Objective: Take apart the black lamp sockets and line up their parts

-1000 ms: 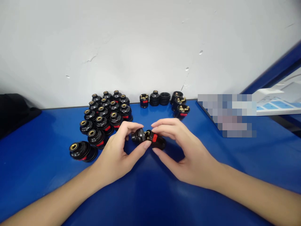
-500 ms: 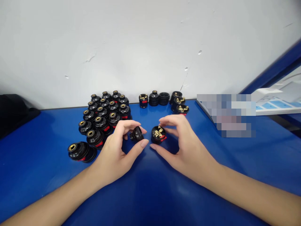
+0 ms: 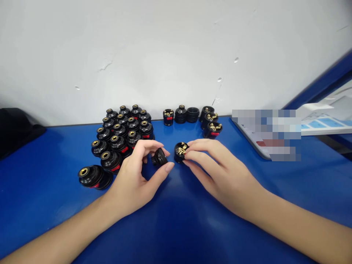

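Between the curled fingers and thumb of my left hand (image 3: 147, 168) is a black lamp socket cap (image 3: 160, 157), tilted on its side. Just right of it, a round black lamp socket body (image 3: 180, 153) stands on the table, its brass contacts facing up. My right hand (image 3: 217, 172) has its fingertips closed against the right side of that body, over the place of its red switch. The cap and the body are apart. The thumb of my right hand is partly hidden under its fingers.
Several assembled black lamp sockets (image 3: 118, 143) stand in rows at left on the blue table (image 3: 176, 227). More socket bodies (image 3: 213, 129) and a ring-shaped shell (image 3: 193, 114) stand along the white wall (image 3: 165, 55). At right lies a partly blurred-out device (image 3: 251, 141).
My right hand has turned over, and its fingers have closed in on the socket body, which has shifted slightly left and rotated. My left hand holds the cap almost unmoved.
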A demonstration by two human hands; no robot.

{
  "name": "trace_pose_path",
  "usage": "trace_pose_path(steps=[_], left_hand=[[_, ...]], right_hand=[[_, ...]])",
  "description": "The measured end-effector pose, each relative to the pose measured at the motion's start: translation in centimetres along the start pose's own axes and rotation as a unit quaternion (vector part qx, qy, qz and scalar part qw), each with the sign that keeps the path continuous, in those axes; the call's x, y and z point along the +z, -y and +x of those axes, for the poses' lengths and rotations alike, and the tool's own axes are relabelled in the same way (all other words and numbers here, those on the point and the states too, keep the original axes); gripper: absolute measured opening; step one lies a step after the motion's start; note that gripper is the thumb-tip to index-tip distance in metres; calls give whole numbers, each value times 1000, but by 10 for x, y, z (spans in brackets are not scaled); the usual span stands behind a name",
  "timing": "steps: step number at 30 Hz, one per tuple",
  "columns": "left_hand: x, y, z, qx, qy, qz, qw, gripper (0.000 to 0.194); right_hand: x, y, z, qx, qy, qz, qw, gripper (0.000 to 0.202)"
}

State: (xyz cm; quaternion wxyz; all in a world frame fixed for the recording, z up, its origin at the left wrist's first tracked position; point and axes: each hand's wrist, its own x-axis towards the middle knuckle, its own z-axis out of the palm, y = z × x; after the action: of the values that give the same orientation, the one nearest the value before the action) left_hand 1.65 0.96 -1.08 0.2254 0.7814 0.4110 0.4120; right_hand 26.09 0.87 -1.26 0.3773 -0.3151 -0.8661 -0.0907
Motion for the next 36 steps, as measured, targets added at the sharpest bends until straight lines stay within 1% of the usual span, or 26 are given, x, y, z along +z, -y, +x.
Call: trace_pose_path(steps=[3, 7, 13, 16, 19, 23, 26, 29, 33, 36], left_hand=[[0, 0, 1, 2, -6, 10, 1000, 35], [1, 0, 2, 3, -15, 22, 1000, 34], [2, -1, 3, 1, -13, 36, 999, 35], [2, -2, 4, -5, -10, 34, 999, 36], [2, -3, 4, -10, -6, 30, 999, 34], [2, -1, 3, -9, -6, 49, 999, 30], [3, 2, 2, -16, -10, 63, 998, 32], [3, 4, 1, -20, -14, 68, 997, 35], [3, 6, 1, -6, -16, 79, 997, 36], [2, 5, 4, 31, -21, 102, 994, 35]], right_hand=[[-1, -3, -1, -24, 17, -33, 999, 21], [-1, -8, 2, -60, 49, -97, 992, 33], [-4, -12, 28, -101, 79, -131, 983, 33], [-1, -14, 41, -118, 99, -150, 977, 37], [8, -20, 51, -104, 119, -145, 977, 38], [19, -25, 60, -78, 154, -133, 976, 39], [21, -26, 64, -63, 178, -133, 973, 40], [20, -26, 65, -56, 189, -132, 971, 38], [21, -29, 64, -55, 186, -135, 972, 36], [19, -32, 63, -55, 148, -112, 981, 33]])
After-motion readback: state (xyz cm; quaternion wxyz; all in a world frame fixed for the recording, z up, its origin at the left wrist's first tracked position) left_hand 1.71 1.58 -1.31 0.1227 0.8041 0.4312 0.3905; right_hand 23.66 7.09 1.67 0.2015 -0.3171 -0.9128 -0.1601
